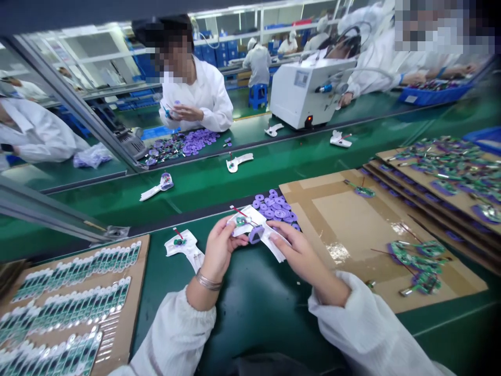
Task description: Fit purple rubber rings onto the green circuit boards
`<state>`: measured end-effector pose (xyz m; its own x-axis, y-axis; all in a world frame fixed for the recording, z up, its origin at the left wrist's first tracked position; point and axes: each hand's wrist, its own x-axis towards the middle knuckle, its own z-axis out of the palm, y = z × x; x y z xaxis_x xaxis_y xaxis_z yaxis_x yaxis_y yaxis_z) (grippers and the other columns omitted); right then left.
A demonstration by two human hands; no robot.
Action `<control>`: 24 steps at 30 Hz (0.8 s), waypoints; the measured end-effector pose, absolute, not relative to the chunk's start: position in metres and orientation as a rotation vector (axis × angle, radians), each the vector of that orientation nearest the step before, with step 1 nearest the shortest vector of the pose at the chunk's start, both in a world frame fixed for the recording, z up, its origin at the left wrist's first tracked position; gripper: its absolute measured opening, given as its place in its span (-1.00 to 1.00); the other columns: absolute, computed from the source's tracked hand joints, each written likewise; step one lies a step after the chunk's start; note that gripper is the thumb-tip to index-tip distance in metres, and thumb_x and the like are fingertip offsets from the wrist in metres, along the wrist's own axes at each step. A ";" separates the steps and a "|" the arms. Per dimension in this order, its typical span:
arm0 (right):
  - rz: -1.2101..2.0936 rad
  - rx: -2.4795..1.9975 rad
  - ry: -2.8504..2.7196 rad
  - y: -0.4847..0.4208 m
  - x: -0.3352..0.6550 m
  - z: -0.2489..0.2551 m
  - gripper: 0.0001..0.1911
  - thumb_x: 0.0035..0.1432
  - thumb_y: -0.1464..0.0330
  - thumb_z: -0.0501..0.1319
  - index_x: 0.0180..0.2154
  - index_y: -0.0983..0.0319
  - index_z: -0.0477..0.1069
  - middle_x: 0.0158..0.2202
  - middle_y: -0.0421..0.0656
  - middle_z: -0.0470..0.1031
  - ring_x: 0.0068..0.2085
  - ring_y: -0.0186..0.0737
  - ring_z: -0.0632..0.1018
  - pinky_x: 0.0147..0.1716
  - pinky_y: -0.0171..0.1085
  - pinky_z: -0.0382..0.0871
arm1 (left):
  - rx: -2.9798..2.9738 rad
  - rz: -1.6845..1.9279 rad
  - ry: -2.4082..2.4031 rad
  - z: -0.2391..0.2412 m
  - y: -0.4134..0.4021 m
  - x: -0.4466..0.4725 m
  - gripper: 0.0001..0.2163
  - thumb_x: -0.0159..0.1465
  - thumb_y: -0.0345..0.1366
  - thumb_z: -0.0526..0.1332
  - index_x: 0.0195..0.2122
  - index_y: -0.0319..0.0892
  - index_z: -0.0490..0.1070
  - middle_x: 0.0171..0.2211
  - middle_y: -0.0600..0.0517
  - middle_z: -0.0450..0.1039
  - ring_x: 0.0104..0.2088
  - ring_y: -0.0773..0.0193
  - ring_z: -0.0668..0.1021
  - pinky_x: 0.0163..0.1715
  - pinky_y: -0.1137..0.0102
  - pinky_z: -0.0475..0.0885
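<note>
Between my two hands is a white plastic shell (270, 244) with a small green circuit board (241, 221) and red wire in its wide end. A purple ring-shaped part (256, 234) hangs at the shell's near side. My left hand (224, 241) grips the wide end, fingers closed around it. My right hand (291, 245) pinches the narrow handle end. Left of my left hand, a second white shell (187, 245) with a board and red wire lies on the green table. Just beyond my hands sits a pile of purple rings (276, 206).
Cardboard sheets hold circuit boards: rows at left (74, 266), loose ones at right (420, 256), and a heaped stack (450, 169). Across the green conveyor belt (195, 193), bearing several white shells, a co-worker (199, 99) handles a part. A white machine (309, 91) stands beyond the belt.
</note>
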<state>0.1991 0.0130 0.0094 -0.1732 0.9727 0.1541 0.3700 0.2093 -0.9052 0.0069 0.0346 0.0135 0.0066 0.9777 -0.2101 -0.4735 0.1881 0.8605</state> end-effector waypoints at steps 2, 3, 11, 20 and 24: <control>1.054 -1.218 -1.670 0.010 0.208 0.021 -0.58 0.24 0.19 0.16 0.10 0.17 0.36 -0.14 -0.07 0.53 -0.26 -0.17 0.57 -0.37 -0.24 0.47 | 0.636 1.316 0.900 0.010 0.034 0.009 -0.68 0.17 -0.23 0.33 -0.11 -0.29 0.40 -0.39 0.01 0.54 -0.52 0.38 0.55 -0.53 0.51 0.50; 1.137 -1.178 -1.664 0.011 0.214 0.028 -0.55 0.22 0.18 0.19 0.12 0.15 0.36 -0.21 -0.09 0.54 -0.36 -0.22 0.54 -0.49 -0.30 0.42 | 0.610 1.332 0.853 0.008 0.034 0.009 -0.67 0.18 -0.21 0.32 -0.09 -0.27 0.39 -0.32 -0.02 0.54 -0.47 0.35 0.57 -0.50 0.48 0.51; 1.531 -1.121 -1.323 0.131 0.211 0.073 -0.51 0.01 0.25 0.38 -0.01 0.30 0.48 -0.57 -0.27 0.33 -0.64 -0.49 0.17 -0.73 -0.44 -0.01 | 0.697 1.278 0.828 -0.017 0.044 0.005 -0.60 0.23 -0.07 0.21 -0.03 -0.25 0.35 -0.25 -0.12 0.53 -0.38 0.24 0.57 -0.39 0.38 0.45; 1.440 -1.302 -1.285 0.335 0.089 0.043 -0.71 0.30 0.26 0.18 -0.05 0.32 0.38 -0.14 -0.10 0.46 -0.24 -0.28 0.53 -0.28 -0.24 0.50 | 0.901 1.139 0.943 -0.029 0.055 0.005 -0.63 0.20 -0.01 0.20 -0.28 -0.29 0.48 -0.42 -0.07 0.49 -0.50 0.30 0.50 -0.46 0.42 0.38; 1.373 -1.324 -1.363 0.384 0.041 0.036 -0.65 0.30 0.25 0.19 0.05 0.28 0.34 0.02 -0.05 0.41 -0.06 -0.15 0.51 -0.10 -0.08 0.47 | 1.018 1.075 0.967 -0.026 0.055 0.006 -0.71 0.23 -0.11 0.16 -0.36 -0.27 0.46 -0.46 -0.04 0.45 -0.51 0.32 0.48 -0.45 0.42 0.37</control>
<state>0.0414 0.3842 0.0364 -0.1568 0.9768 -0.1456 0.1383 -0.1243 -0.9826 0.0064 0.0552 -0.0260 0.2001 0.9727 -0.1174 -0.2196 0.1613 0.9622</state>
